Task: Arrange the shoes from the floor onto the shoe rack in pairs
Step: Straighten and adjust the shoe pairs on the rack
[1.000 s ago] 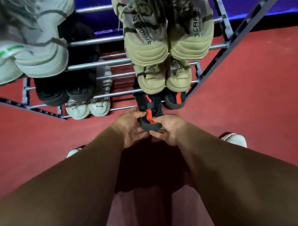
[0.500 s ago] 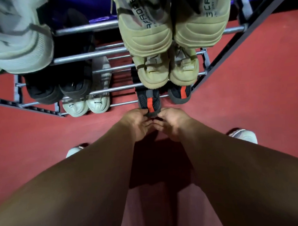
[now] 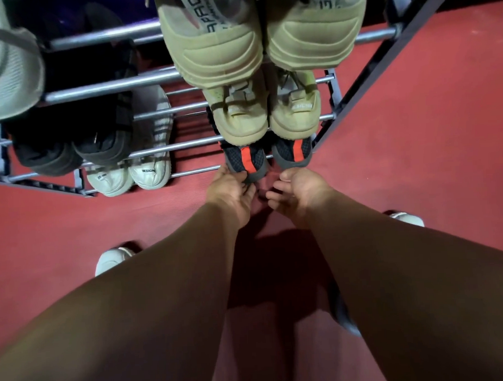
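Note:
A black shoe with an orange stripe (image 3: 244,161) sits on the lowest tier of the metal shoe rack (image 3: 156,149), its heel sticking out over the front bar. My left hand (image 3: 230,191) holds that heel, thumb on its left side and fingers under it. Its matching shoe (image 3: 293,154) stands just to the right on the same tier. My right hand (image 3: 298,191) hovers below the two shoes with loosely curled fingers, touching nothing.
Two beige pairs (image 3: 265,114) fill the tiers above, a black pair (image 3: 70,149) and a white pair (image 3: 128,175) stand to the left. The toes of two white shoes (image 3: 115,258) (image 3: 407,218) show on the red floor beside my arms.
Both hands pushed the black and orange shoe forward onto the lowest tier beside its mate. My right hand has let go and drawn back; my left still holds the heel.

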Action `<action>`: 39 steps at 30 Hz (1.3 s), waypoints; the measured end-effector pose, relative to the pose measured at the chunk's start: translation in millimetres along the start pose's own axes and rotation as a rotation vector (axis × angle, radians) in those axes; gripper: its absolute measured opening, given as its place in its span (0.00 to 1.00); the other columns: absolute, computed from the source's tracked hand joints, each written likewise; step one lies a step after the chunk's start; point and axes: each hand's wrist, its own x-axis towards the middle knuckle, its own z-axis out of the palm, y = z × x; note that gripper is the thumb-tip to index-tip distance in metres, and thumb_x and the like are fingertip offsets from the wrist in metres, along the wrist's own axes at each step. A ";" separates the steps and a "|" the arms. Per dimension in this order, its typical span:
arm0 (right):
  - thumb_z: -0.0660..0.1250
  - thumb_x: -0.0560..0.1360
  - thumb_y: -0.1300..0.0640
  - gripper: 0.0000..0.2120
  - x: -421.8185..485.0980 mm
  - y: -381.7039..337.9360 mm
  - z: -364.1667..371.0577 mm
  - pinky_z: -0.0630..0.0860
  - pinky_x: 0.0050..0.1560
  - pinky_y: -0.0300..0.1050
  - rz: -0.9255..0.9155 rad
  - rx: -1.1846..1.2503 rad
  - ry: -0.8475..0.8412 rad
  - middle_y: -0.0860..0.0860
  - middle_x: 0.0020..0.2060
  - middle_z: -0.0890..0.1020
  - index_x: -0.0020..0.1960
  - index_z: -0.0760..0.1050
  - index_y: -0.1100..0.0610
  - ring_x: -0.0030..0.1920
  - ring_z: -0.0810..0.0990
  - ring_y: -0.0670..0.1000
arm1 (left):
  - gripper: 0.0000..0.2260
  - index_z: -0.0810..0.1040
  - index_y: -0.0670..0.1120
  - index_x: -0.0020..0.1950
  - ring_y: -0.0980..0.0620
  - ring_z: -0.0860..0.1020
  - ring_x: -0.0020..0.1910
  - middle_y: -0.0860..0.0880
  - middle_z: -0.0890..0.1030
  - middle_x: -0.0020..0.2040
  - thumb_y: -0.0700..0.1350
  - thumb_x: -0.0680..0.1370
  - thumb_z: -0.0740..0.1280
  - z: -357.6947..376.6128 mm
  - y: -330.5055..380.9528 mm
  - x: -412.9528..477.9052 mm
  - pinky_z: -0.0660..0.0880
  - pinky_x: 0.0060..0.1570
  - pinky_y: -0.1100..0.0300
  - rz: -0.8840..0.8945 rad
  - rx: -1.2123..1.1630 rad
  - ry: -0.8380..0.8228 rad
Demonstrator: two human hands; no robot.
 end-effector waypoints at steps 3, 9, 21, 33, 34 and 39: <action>0.61 0.82 0.55 0.09 2.9 -0.4 -4.1 0.83 0.38 0.47 0.001 -0.008 0.006 0.52 0.54 0.82 0.58 0.76 0.57 0.45 0.85 0.54 | 0.21 0.74 0.50 0.69 0.51 0.80 0.51 0.45 0.81 0.62 0.31 0.82 0.57 6.2 1.7 1.6 0.77 0.55 0.59 0.024 0.000 -0.024; 0.63 0.82 0.53 0.08 10.4 -1.8 -9.9 0.80 0.34 0.47 -0.003 -0.018 0.054 0.54 0.46 0.78 0.53 0.74 0.57 0.35 0.80 0.53 | 0.20 0.74 0.51 0.67 0.53 0.80 0.49 0.48 0.82 0.58 0.32 0.82 0.56 15.7 11.2 2.0 0.76 0.51 0.59 0.041 0.052 0.010; 0.65 0.82 0.51 0.09 41.1 -34.6 -8.8 0.82 0.34 0.42 -0.080 -0.102 0.166 0.55 0.51 0.80 0.60 0.76 0.53 0.50 0.85 0.52 | 0.31 0.60 0.55 0.79 0.53 0.81 0.44 0.53 0.80 0.53 0.29 0.81 0.55 15.0 27.1 4.6 0.79 0.33 0.61 0.116 0.276 0.032; 0.55 0.83 0.61 0.28 38.1 -29.9 13.2 0.78 0.29 0.40 -0.234 -0.217 0.204 0.49 0.46 0.82 0.77 0.60 0.38 0.35 0.85 0.51 | 0.27 0.66 0.54 0.74 0.50 0.82 0.49 0.51 0.82 0.48 0.29 0.82 0.56 4.8 31.5 -0.6 0.77 0.28 0.67 0.126 0.315 -0.006; 0.56 0.83 0.61 0.28 38.6 -29.1 14.3 0.78 0.29 0.41 -0.238 -0.231 0.191 0.48 0.46 0.83 0.77 0.61 0.37 0.35 0.85 0.50 | 0.26 0.67 0.56 0.73 0.50 0.82 0.49 0.52 0.82 0.48 0.29 0.82 0.56 4.5 31.4 -1.0 0.78 0.28 0.67 0.123 0.324 -0.008; 0.59 0.82 0.60 0.27 36.8 -26.1 19.2 0.77 0.29 0.42 -0.249 -0.255 0.161 0.50 0.46 0.84 0.75 0.63 0.38 0.31 0.84 0.50 | 0.28 0.65 0.54 0.76 0.50 0.83 0.49 0.47 0.81 0.64 0.29 0.82 0.55 0.6 33.7 1.5 0.77 0.27 0.67 0.127 0.316 0.014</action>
